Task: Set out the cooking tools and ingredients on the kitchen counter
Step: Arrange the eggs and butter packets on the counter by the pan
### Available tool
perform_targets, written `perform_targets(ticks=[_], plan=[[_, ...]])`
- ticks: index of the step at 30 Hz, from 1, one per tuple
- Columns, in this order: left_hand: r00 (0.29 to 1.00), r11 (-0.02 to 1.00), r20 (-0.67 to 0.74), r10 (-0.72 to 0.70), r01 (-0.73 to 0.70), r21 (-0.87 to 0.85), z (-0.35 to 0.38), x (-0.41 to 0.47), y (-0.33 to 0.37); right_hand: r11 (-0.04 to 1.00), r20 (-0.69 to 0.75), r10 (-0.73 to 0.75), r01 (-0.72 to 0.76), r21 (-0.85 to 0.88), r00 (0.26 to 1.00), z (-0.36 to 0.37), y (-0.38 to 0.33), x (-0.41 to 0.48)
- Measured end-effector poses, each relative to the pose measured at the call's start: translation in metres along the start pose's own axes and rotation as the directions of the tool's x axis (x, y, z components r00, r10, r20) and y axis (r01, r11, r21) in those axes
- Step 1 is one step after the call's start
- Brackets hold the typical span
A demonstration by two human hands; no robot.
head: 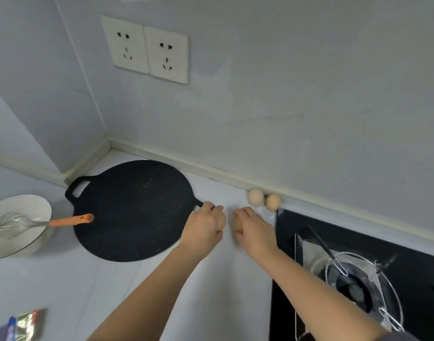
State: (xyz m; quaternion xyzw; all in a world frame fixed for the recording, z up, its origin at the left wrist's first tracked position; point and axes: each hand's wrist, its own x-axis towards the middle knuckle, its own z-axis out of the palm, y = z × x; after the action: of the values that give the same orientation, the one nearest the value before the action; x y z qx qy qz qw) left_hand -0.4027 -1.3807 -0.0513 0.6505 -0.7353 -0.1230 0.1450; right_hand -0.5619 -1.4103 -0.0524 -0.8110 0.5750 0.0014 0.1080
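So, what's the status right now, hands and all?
Left hand grips the black griddle by its handle. Right hand curls over what looks like an egg. Two eggs by the wall, nothing in the way.

Single wide-angle view from head height, facing forward and steeply down into a table (63,286) corner. It sits close: left hand (206,225) and right hand (252,230) meet mid-frame, arms entering from the bottom edge. Sockets (147,48) upper left, pan (132,210) centre left, hob (407,254) lower right.
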Motion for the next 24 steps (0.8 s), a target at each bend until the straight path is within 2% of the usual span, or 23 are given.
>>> perform_targets(ticks=[5,10,13,19,24], plan=[[0.998,1.000,-0.069,0.009,-0.008,0.017,0.016,0.035,-0.006,0.992,-0.158,-0.098,0.083,-0.098,0.983,0.000,0.011,0.030],[0.993,0.992,-0.115,0.037,-0.023,0.122,0.021,0.060,-0.007,0.967,-0.286,-0.128,0.056,-0.247,0.950,0.003,0.018,0.052],[0.997,0.988,-0.070,0.029,-0.017,0.155,0.030,0.076,-0.009,0.962,-0.311,-0.119,0.033,-0.270,0.943,0.003,0.020,0.062],[0.993,0.999,-0.117,0.004,0.001,0.043,0.035,0.089,-0.008,0.962,-0.356,-0.122,0.022,-0.273,0.926,0.005,0.029,0.074],[0.986,0.999,-0.162,0.031,-0.024,0.045,0.038,0.093,-0.007,0.967,-0.384,-0.115,0.015,-0.253,0.916,0.007,0.032,0.078]])
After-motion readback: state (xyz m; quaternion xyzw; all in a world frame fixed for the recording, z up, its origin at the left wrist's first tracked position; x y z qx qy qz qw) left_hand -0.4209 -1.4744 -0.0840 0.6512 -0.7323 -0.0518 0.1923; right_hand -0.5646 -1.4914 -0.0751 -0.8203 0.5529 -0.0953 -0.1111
